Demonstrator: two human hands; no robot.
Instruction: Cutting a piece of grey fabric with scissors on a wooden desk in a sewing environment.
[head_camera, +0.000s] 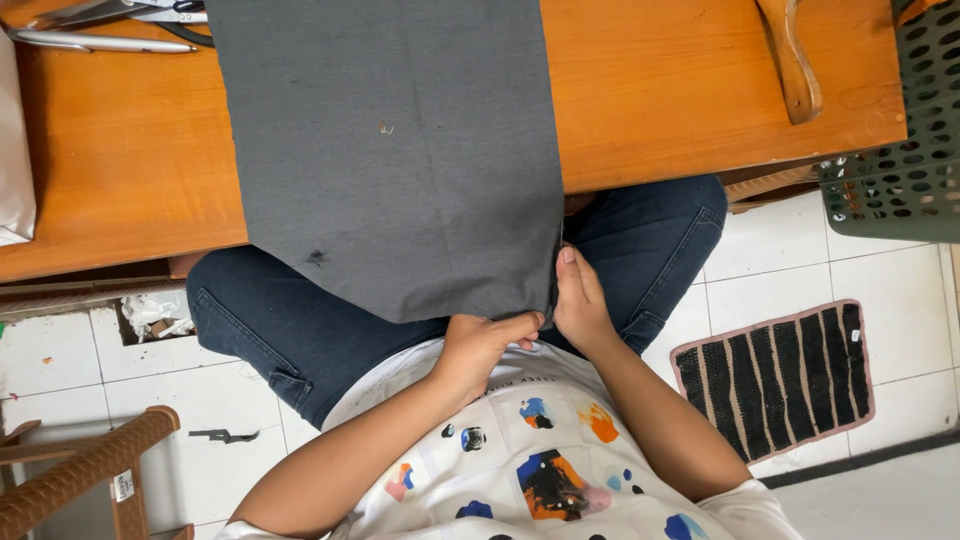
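Left hand | pinching grey cloth near corner | right hand gripping right edge | cloth extends far across table.

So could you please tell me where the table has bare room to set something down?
Bare wood lies on the table between the grey cloth and the wooden piece, and left of the cloth below the pen. The far left corner, with the scissors, is crowded.

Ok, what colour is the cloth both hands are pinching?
Dark grey, plain, with a small dark spot; the cloth shows best in the head view.
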